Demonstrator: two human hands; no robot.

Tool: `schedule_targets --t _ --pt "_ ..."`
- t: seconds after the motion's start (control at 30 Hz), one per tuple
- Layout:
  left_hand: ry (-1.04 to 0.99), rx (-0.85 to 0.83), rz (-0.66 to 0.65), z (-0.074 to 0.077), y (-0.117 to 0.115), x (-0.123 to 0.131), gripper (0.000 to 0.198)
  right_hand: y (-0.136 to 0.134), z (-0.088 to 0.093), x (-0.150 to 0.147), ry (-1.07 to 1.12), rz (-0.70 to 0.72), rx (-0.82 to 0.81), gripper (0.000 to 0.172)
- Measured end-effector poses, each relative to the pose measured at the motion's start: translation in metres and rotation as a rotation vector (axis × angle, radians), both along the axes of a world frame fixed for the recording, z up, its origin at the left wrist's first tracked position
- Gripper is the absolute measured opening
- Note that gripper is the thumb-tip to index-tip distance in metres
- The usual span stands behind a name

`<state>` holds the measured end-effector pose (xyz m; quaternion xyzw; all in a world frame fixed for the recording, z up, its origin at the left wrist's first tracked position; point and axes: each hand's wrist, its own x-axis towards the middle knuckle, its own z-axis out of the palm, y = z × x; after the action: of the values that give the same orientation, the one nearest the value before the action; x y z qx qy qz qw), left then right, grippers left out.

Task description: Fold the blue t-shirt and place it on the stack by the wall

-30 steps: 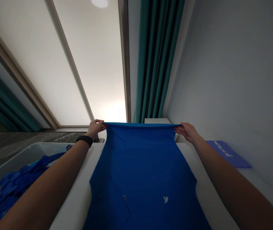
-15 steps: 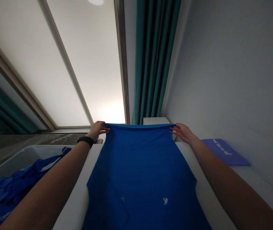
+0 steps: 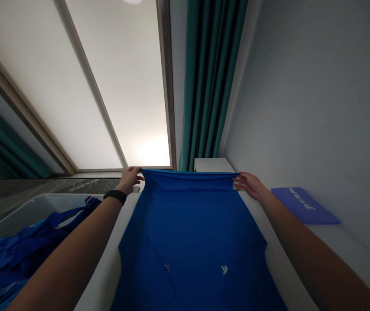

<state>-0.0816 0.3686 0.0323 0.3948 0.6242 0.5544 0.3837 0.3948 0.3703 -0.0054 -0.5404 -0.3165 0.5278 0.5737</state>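
A blue shirt with two small white logos lies spread over a white surface, its far hem lifted and pulled straight across. My left hand, below a black wristband, pinches the left corner of that hem. At the right corner, my right hand grips the hem between thumb and fingers, the other fingers loosely extended. The hem is taut between the two hands. The shirt's near end runs out of view at the bottom.
A pale bin full of blue clothes stands at left. To the right, a purple flat bag or sheet with white lettering lies by the grey wall. Beyond are a white box, a green curtain and lit frosted panels.
Both hands have lowered slightly in view, the right one a little more to the right. The hem has come down with them, and the fabric below it shows a softer fold.
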Motion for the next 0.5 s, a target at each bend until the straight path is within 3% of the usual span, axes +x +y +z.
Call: schedule_targets --t 0.3,0.5 --pt "0.141 0.069 0.148 -0.021 -0.066 0.002 0.016 -0.067 -0.014 0.017 -0.330 -0.075 0.045 0.006" --pt "0.628 -0.039 -0.024 -0.051 -0.107 -0.010 0.023 -0.106 -0.042 0.016 -0.933 -0.029 0.101 0.027"
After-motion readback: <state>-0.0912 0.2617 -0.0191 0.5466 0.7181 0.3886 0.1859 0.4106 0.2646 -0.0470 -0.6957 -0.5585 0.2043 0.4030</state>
